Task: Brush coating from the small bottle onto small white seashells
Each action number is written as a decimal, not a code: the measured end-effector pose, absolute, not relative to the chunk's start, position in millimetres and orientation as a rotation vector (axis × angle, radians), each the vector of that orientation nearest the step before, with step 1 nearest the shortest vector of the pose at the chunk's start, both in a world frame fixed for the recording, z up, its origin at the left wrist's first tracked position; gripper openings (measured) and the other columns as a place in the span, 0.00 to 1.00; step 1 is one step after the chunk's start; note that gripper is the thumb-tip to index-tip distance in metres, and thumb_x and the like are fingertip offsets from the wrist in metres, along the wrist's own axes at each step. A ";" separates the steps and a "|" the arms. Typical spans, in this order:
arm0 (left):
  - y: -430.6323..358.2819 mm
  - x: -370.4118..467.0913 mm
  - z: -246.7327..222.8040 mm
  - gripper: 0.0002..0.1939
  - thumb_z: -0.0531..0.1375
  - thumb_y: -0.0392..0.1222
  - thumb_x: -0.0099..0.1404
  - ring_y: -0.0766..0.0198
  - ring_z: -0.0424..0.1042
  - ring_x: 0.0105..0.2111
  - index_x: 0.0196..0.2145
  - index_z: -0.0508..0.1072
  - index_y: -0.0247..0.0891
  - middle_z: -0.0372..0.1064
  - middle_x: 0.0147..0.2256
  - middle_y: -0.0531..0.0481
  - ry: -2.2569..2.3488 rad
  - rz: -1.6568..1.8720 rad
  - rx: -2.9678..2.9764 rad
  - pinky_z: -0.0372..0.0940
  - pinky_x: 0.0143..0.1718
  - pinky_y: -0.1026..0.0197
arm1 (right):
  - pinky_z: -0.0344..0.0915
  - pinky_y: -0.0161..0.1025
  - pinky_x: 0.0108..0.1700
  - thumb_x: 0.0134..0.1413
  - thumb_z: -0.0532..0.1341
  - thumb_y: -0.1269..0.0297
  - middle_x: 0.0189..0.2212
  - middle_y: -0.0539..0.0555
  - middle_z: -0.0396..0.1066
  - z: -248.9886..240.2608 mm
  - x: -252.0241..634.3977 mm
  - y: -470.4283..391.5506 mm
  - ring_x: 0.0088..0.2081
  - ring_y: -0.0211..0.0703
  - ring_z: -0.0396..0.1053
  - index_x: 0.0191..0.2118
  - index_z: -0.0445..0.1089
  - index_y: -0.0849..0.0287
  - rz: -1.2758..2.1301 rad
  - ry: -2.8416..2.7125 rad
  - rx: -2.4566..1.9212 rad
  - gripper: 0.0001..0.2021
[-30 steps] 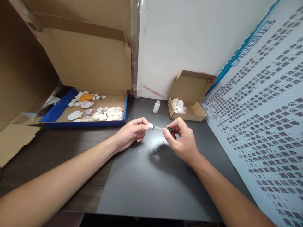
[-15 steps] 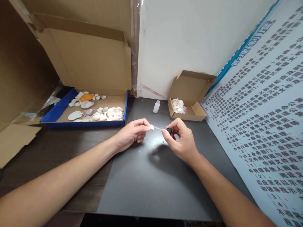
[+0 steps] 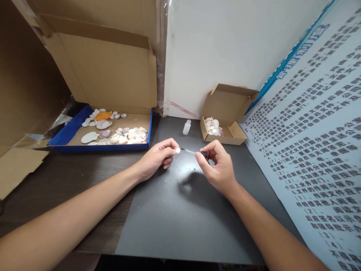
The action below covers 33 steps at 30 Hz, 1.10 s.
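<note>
Pinched between the thumb and forefinger of my left hand (image 3: 158, 158) is a small white shell (image 3: 178, 150). My right hand (image 3: 218, 165) grips the black cap of a thin brush (image 3: 189, 151). Its clear stem points left, and the dark tip is close to the shell, with a small gap between them. Behind the hands a small open glass bottle (image 3: 186, 127) with whitish contents stands upright on the dark grey mat (image 3: 169, 226). Small specks lie on the mat below the hands.
An open blue-edged box (image 3: 126, 148) with several shells and an orange piece stands at the back left. At the back right is a small cardboard box (image 3: 227, 140) holding shells. A white board (image 3: 208, 49) and a printed sheet (image 3: 324, 150) rise behind and right.
My right hand has shifted slightly right with the brush, whose dark tip now shows apart from the shell. My left hand has moved a little left and turned the shell.
</note>
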State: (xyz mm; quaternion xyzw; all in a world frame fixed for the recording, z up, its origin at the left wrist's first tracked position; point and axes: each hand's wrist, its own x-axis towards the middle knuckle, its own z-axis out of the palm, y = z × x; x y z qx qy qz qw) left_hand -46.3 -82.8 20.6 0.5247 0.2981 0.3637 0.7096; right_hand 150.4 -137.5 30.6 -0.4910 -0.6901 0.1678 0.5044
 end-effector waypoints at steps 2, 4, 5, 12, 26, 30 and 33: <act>-83.0 -46.0 20.1 0.04 0.58 0.38 0.61 0.72 0.51 0.19 0.30 0.64 0.39 0.50 0.20 0.59 0.654 0.799 1.168 0.51 0.21 0.69 | 0.58 0.33 0.24 0.55 0.63 0.64 0.19 0.42 0.59 30.4 150.8 -136.9 0.20 0.33 0.58 0.33 0.61 0.55 0.428 -1.692 -1.156 0.08; -83.4 -45.8 19.9 0.04 0.58 0.37 0.60 0.72 0.50 0.19 0.30 0.63 0.39 0.50 0.21 0.59 0.646 0.792 1.169 0.51 0.21 0.69 | 0.58 0.33 0.24 0.55 0.63 0.64 0.19 0.41 0.58 30.1 151.1 -136.2 0.20 0.33 0.58 0.33 0.61 0.54 0.449 -1.718 -1.163 0.09; -83.6 -45.7 20.0 0.04 0.58 0.37 0.60 0.72 0.50 0.19 0.30 0.63 0.39 0.50 0.21 0.59 0.644 0.788 1.170 0.51 0.21 0.69 | 0.57 0.33 0.24 0.55 0.64 0.64 0.18 0.41 0.58 30.0 151.2 -135.9 0.19 0.33 0.57 0.33 0.61 0.54 0.449 -1.717 -1.182 0.09; -85.1 -45.9 23.1 0.06 0.58 0.38 0.60 0.72 0.51 0.20 0.29 0.62 0.39 0.51 0.21 0.59 0.657 0.759 1.156 0.51 0.21 0.69 | 0.58 0.33 0.24 0.55 0.64 0.64 0.18 0.41 0.59 31.4 149.9 -137.7 0.20 0.34 0.58 0.33 0.61 0.54 0.475 -1.720 -1.177 0.09; -84.8 -46.1 21.1 0.05 0.58 0.38 0.60 0.72 0.50 0.20 0.30 0.62 0.39 0.50 0.21 0.59 0.655 0.742 1.169 0.50 0.21 0.69 | 0.57 0.33 0.24 0.55 0.63 0.64 0.19 0.41 0.58 32.2 150.2 -136.2 0.20 0.33 0.57 0.33 0.60 0.54 0.447 -1.686 -1.191 0.09; -84.6 -45.5 20.3 0.03 0.56 0.35 0.58 0.72 0.50 0.20 0.29 0.62 0.39 0.50 0.22 0.58 0.655 0.739 1.155 0.51 0.21 0.69 | 0.58 0.34 0.24 0.55 0.63 0.63 0.19 0.42 0.57 31.5 152.9 -134.3 0.20 0.33 0.57 0.33 0.61 0.54 0.469 -1.704 -1.207 0.09; -85.3 -44.6 22.0 0.03 0.55 0.34 0.57 0.72 0.50 0.19 0.28 0.62 0.39 0.50 0.21 0.58 0.667 0.738 1.138 0.50 0.20 0.69 | 0.58 0.34 0.25 0.55 0.63 0.63 0.19 0.42 0.58 31.6 152.7 -134.0 0.20 0.33 0.57 0.33 0.61 0.55 0.493 -1.704 -1.179 0.08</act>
